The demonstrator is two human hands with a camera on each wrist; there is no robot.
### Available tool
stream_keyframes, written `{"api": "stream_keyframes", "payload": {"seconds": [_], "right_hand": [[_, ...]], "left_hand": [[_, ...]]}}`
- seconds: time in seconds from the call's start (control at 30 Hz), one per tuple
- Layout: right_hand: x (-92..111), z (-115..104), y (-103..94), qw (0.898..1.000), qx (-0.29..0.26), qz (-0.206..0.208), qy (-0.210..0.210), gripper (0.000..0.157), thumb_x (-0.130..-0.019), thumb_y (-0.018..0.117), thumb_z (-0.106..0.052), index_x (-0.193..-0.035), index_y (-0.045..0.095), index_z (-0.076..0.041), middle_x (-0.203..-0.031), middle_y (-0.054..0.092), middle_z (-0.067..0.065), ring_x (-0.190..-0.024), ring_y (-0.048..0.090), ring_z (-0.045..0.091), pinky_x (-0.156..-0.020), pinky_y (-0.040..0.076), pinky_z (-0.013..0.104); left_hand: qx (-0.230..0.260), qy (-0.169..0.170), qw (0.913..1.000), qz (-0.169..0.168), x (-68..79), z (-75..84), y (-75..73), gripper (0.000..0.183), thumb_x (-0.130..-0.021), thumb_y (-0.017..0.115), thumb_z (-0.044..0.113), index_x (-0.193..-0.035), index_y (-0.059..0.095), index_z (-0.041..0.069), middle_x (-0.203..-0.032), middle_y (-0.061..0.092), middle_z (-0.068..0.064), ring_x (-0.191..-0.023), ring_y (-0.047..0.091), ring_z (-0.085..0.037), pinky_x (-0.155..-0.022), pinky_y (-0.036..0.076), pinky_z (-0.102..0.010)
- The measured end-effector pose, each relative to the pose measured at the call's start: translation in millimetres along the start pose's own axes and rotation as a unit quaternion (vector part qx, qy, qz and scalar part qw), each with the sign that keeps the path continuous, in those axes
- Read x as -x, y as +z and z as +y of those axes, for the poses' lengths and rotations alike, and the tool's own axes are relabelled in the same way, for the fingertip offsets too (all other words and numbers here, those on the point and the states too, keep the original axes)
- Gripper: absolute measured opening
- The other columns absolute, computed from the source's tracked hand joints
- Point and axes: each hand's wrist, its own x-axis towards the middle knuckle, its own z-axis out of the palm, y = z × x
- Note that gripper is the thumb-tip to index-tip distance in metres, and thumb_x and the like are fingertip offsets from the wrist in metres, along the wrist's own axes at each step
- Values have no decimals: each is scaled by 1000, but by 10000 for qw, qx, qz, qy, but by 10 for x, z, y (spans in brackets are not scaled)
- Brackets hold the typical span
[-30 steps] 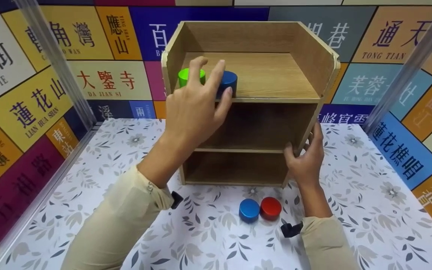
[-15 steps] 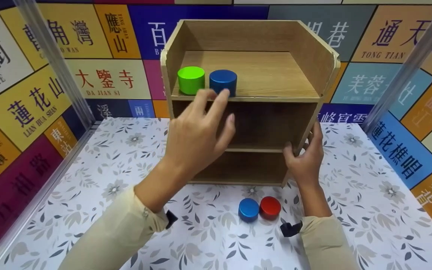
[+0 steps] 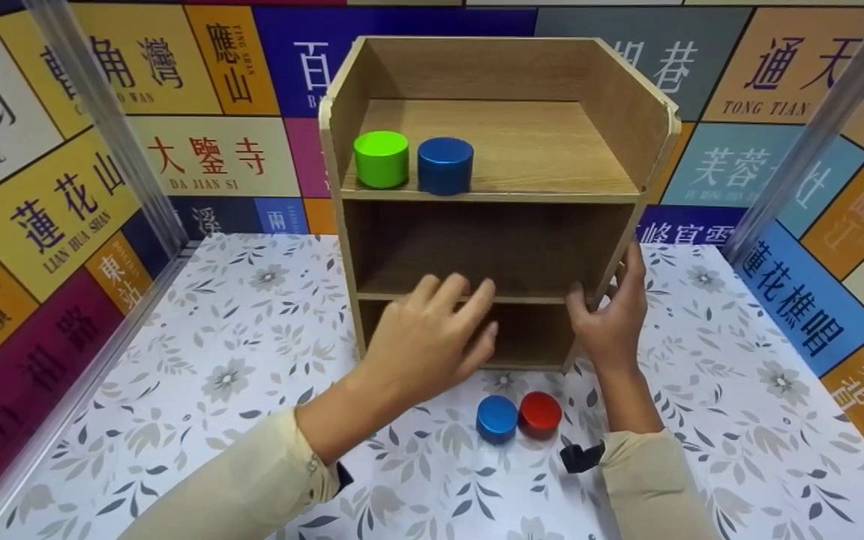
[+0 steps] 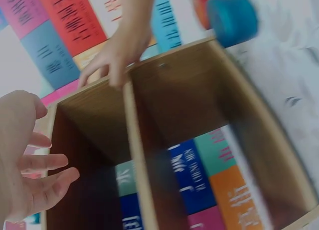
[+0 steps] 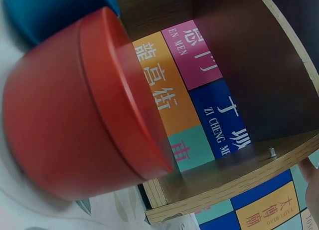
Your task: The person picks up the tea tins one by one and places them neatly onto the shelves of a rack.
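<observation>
A small wooden shelf unit (image 3: 544, 150) with three levels stands on the table. My right hand (image 3: 616, 322) grips its right side panel, thumb at the front edge and fingers round the outer face. My left hand (image 3: 428, 334) is in the air before the lower levels, fingers loosely bent, holding nothing. On the top level, at the left, sit a green canister (image 3: 381, 160) and a dark blue canister (image 3: 445, 166), side by side. A lighter blue canister (image 3: 497, 418) and a red canister (image 3: 540, 415) stand close together on the table before the shelf; a lid seam shows on the red canister (image 5: 75, 110).
A white cloth with a leaf and flower print (image 3: 229, 382) covers the table. Behind and at both sides rise walls of coloured panels (image 3: 207, 154) with lettering. Clear posts (image 3: 799, 135) stand at the corners. A black wrist mount (image 3: 582, 456) sits at my right cuff.
My left hand has drawn back from the canisters on the top level, down and toward me, to the height of the lower levels. The right hand and all canisters stay in place.
</observation>
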Motion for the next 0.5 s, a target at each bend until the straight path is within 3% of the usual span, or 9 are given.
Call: {"api": "stream_keyframes", "payload": {"seconds": [0.23, 0.5], "right_hand": [[-7, 24, 0, 10000, -62, 22, -30, 84, -73, 68, -5, -146, 28, -19, -142, 42, 3, -120, 52, 25, -84, 51, 49], [0, 5, -1, 10000, 75, -56, 31, 83, -75, 66, -5, -146, 26, -23, -143, 41, -3, -119, 53, 23, -83, 51, 49]], "left_hand": [[-190, 346, 9983, -421, 233, 106, 288, 42, -90, 42, 43, -120, 58, 19, -103, 58, -6, -91, 57, -27, -69, 50, -41], [-238, 523, 9935, -981, 507, 222, 562, 44, -88, 46, 49, -122, 55, 22, -112, 54, -6, -95, 57, -27, -68, 50, -45]]}}
